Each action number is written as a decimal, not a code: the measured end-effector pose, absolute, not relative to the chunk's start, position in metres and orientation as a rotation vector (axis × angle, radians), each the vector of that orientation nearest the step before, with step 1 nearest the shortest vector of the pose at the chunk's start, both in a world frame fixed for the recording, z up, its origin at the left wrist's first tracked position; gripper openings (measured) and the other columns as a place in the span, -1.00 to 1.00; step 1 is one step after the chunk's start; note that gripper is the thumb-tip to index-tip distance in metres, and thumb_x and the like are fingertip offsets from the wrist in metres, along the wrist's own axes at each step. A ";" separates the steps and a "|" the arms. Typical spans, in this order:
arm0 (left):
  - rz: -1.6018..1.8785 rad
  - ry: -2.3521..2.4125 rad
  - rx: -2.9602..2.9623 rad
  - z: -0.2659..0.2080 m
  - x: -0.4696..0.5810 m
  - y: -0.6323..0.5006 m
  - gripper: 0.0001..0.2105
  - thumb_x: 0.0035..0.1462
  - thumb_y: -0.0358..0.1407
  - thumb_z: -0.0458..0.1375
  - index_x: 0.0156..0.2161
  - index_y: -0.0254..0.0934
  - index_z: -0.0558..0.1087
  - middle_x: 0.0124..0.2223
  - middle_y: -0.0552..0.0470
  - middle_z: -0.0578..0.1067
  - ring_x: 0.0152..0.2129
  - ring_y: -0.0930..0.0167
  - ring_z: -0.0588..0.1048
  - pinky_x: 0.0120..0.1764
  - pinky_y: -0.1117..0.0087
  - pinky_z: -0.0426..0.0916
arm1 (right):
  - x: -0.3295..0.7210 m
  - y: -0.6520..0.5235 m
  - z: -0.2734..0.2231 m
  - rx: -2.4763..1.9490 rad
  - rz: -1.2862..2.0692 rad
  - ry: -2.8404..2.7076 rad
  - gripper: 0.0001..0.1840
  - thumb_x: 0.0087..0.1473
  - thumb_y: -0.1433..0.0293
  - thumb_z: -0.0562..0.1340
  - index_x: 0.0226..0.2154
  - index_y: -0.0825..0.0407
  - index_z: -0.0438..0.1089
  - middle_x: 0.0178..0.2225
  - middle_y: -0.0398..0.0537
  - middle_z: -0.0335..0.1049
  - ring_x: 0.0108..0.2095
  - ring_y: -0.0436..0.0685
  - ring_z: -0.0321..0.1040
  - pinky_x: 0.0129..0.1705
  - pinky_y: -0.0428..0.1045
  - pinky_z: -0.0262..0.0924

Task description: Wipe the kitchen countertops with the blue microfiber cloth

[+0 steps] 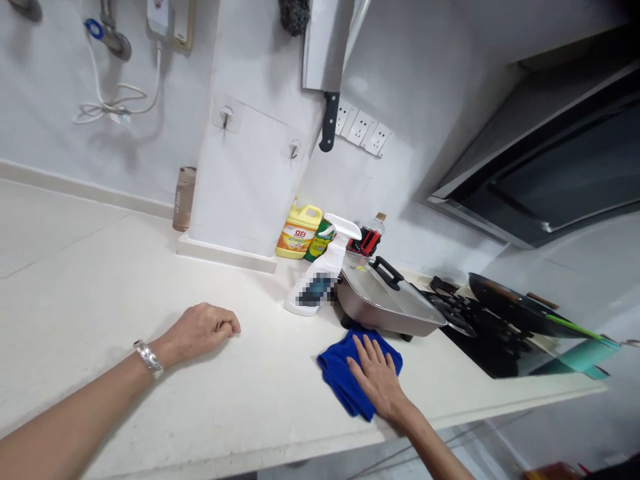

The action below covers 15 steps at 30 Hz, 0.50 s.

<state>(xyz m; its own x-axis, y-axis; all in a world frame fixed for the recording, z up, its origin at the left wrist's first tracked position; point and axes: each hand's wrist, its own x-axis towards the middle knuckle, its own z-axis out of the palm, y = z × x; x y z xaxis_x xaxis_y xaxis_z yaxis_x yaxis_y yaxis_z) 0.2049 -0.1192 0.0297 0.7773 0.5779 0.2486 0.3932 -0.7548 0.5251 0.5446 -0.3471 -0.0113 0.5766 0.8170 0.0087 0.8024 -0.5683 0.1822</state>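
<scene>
In the head view, work with the blue cloth [336, 373] seems underway, the share done or remaining unclear, the right hand [376, 379] spread flat on it beside a lidded pan [387, 313], the left hand [201, 332] curled fist-like on the pale surface [270, 413], which meets a stove [487, 350] and white walls [405, 160].

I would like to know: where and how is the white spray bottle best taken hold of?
Probably by the narrow neck, just below the spray head, coming from the left. The white spray bottle stands on its base, body widening below the neck, and the lidded pan crowds its right side. The left hand looks free; the right hand rests on the blue cloth.
</scene>
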 end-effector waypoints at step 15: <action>0.822 1.038 2.655 0.038 0.192 -0.107 -0.66 0.13 -0.38 -0.05 -0.22 -0.17 0.60 -0.17 0.09 0.65 -0.21 0.25 0.60 -0.18 0.25 0.40 | 0.376 -0.286 0.016 2.106 -0.075 2.381 -0.17 0.28 0.06 0.06 0.43 0.03 -0.22 0.44 0.09 -0.53 0.41 0.35 -0.64 0.38 0.42 -0.48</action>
